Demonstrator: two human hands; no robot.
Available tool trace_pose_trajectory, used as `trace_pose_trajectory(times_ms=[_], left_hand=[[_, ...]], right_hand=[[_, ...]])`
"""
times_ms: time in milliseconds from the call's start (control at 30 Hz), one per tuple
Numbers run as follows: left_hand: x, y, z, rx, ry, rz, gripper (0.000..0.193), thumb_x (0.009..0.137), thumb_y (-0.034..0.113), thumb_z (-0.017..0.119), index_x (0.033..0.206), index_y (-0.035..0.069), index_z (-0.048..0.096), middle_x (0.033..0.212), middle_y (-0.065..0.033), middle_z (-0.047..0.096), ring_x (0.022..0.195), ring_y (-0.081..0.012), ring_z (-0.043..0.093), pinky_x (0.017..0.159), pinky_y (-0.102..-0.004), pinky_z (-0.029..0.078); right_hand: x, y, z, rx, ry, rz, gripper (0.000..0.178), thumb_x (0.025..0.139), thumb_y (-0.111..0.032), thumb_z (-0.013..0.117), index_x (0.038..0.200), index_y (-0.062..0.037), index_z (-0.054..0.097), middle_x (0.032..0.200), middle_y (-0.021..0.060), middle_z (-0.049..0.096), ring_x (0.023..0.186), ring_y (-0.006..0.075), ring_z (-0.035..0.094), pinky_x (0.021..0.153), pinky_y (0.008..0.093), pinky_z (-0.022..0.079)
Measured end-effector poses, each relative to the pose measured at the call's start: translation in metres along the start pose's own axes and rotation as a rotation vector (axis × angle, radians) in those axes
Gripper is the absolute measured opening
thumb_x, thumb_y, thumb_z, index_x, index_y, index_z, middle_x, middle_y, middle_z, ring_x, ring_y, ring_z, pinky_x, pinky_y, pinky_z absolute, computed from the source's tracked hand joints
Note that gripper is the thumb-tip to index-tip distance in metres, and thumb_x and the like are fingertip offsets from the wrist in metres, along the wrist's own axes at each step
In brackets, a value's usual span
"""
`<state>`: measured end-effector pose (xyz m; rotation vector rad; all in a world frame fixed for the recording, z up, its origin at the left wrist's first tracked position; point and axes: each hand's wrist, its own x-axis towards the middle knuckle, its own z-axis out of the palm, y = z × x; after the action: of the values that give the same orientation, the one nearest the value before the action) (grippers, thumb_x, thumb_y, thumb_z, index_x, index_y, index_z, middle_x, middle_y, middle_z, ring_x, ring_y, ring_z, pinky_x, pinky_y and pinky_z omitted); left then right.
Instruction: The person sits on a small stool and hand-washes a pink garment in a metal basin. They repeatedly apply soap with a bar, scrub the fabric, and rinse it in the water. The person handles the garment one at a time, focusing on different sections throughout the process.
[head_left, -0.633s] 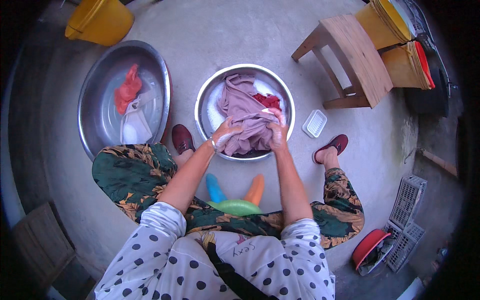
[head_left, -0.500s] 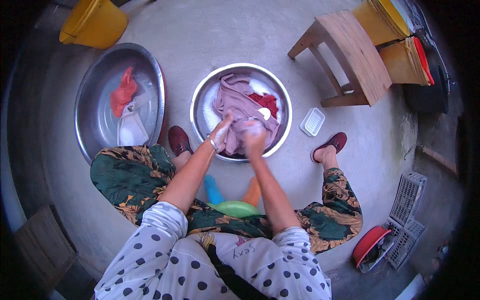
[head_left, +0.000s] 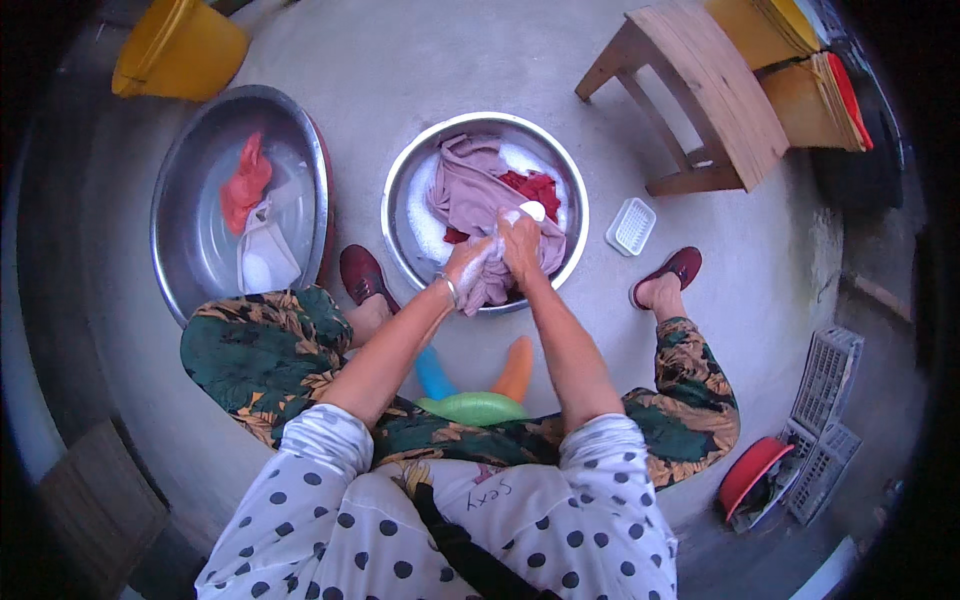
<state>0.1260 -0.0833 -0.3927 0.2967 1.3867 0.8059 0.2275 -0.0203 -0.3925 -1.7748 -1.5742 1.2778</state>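
A round metal basin (head_left: 398, 262) with sudsy water stands on the floor before me. In it lies a mauve garment (head_left: 462, 200), wet and bunched, with a dark red cloth (head_left: 538, 190) partly under it. My left hand (head_left: 468, 265), foamy, is closed round a fold of the garment on the near side. Beside it my right hand (head_left: 519, 248) also grips the garment, knuckles up. A white rounded piece, like a bar of soap (head_left: 533, 210), is right at the right hand's fingertips; whether they touch it I cannot tell.
At left stands a larger metal tub (head_left: 190, 260) holding a red cloth (head_left: 245, 185) and a white item (head_left: 265, 255). To the right are a white slotted dish (head_left: 631, 227), a wooden stool (head_left: 715, 90), yellow buckets (head_left: 805, 100) and grey crates (head_left: 828, 380).
My right hand, blurred earlier, has moved up toward the white soap-like piece and now shows sharply. My left hand has shifted slightly right and remains on the garment.
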Motion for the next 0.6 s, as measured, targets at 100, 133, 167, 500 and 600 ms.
trace_pose_trajectory(times_ms=[100, 133, 167, 500, 600], left_hand=[[0.001, 0.027, -0.024, 0.467, -0.309, 0.111, 0.036, 0.08, 0.04, 0.057, 0.09, 0.005, 0.058, 0.084, -0.0007, 0.057, 0.079, -0.0098, 0.05, 0.068, -0.0269, 0.04], [0.008, 0.021, -0.037, 0.643, -0.431, 0.397, 0.037, 0.076, 0.04, 0.061, 0.086, 0.005, 0.059, 0.083, -0.0035, 0.058, 0.081, -0.0122, 0.051, 0.07, -0.0277, 0.04], [-0.003, 0.044, -0.031, 0.922, -0.462, 0.305, 0.035, 0.074, 0.038, 0.062, 0.083, 0.005, 0.06, 0.083, -0.0055, 0.058, 0.084, -0.0138, 0.052, 0.073, -0.0282, 0.041], [0.013, 0.015, -0.073, 0.42, -0.068, 0.472, 0.026, 0.079, 0.017, 0.056, 0.103, 0.008, 0.05, 0.088, 0.001, 0.051, 0.079, -0.0066, 0.048, 0.07, -0.0208, 0.04], [0.004, 0.015, -0.031, -0.195, -0.119, 0.163, 0.032, 0.082, 0.019, 0.052, 0.112, 0.009, 0.046, 0.098, -0.0049, 0.054, 0.088, -0.014, 0.054, 0.081, -0.0265, 0.043]], right_hand=[[0.013, -0.007, -0.022, 0.036, -0.172, 0.026, 0.046, 0.078, -0.04, 0.056, 0.063, 0.0037, 0.056, 0.055, 0.0137, 0.052, 0.054, 0.0203, 0.051, 0.054, 0.0358, 0.04], [0.014, -0.014, -0.03, 0.066, -0.263, -0.059, 0.043, 0.077, -0.039, 0.058, 0.068, 0.0026, 0.056, 0.058, 0.0118, 0.052, 0.057, 0.0182, 0.051, 0.056, 0.034, 0.04], [0.01, -0.017, -0.035, 0.108, -0.341, -0.124, 0.04, 0.076, -0.039, 0.059, 0.072, 0.0015, 0.056, 0.062, 0.01, 0.053, 0.06, 0.0161, 0.05, 0.057, 0.0323, 0.04], [0.02, 0.012, -0.08, 0.053, -0.482, -0.271, 0.04, 0.059, -0.013, 0.067, 0.095, -0.0045, 0.054, 0.085, 0.0078, 0.058, 0.084, 0.0184, 0.054, 0.077, 0.0262, 0.04], [0.016, 0.028, -0.055, 0.616, -0.306, -0.069, 0.034, 0.06, 0.003, 0.05, 0.094, -0.0019, 0.053, 0.082, 0.0083, 0.058, 0.08, 0.0188, 0.055, 0.077, 0.0279, 0.041]])
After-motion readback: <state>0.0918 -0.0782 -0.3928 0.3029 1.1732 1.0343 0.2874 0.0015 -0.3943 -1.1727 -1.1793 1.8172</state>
